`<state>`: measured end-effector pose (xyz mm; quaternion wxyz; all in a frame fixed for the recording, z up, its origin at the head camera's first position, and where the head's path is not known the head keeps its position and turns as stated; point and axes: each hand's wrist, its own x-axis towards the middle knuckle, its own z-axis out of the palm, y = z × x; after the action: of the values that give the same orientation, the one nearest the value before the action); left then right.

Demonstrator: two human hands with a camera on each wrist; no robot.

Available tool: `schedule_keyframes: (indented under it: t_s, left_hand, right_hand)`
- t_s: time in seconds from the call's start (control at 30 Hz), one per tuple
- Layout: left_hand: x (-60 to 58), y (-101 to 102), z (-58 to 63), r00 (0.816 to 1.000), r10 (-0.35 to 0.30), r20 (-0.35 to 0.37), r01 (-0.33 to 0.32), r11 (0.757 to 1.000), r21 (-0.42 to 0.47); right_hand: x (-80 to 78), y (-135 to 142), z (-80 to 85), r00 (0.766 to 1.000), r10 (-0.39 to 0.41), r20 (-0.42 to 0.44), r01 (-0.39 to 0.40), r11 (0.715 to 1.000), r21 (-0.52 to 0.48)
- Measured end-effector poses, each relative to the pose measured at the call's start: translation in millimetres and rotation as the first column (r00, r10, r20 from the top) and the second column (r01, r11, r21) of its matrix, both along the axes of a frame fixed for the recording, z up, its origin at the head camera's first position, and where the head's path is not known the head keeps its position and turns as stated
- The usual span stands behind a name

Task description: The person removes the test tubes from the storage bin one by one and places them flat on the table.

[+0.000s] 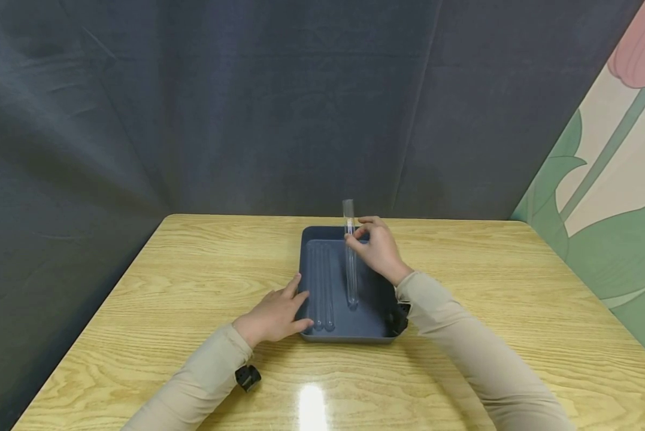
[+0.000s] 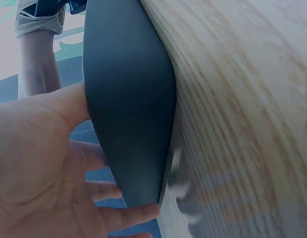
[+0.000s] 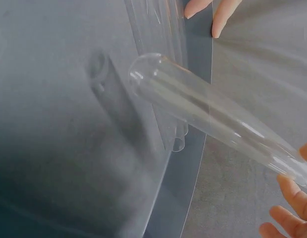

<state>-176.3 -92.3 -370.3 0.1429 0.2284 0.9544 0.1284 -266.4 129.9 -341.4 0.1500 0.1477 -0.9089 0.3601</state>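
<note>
A clear glass test tube [image 1: 351, 272] stands nearly upright over the grey-blue tray [image 1: 349, 339], its rounded end down. My right hand [image 1: 378, 246] pinches it by the upper part between thumb and fingers. In the right wrist view the rounded end of the held test tube [image 3: 193, 101] appears above the tray floor, with its shadow beside it. More clear test tubes [image 1: 322, 287] lie side by side along the tray's left side. My left hand [image 1: 273, 314] rests at the tray's left edge with fingers spread; the left wrist view shows its fingers against the outer wall [image 2: 128, 99].
The tray sits on a wood-grain table [image 1: 209, 269] near its far edge. Behind hangs a dark curtain [image 1: 290, 114]. On the right is a wall with painted flowers [image 1: 613, 239]. Black wrist devices [image 1: 248, 378] are worn on both wrists.
</note>
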Motion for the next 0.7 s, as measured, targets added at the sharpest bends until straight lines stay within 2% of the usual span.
schedule_keyframes:
  t_s: [0.3,0.7]
  left_hand:
    - [-0.7,0,-1.3,1.000,-0.004,-0.013,0.004,1.000,-0.002]
    - [-0.9,0,-1.3,1.000,0.000,-0.003,0.000,1.000,-0.001]
  right_hand:
    - [2.0,4,5.2,1.000,0.011,0.009,-0.011,0.999,-0.032]
    - [3.6,11,7.8,0.999,0.015,-0.031,-0.017,0.998,-0.067]
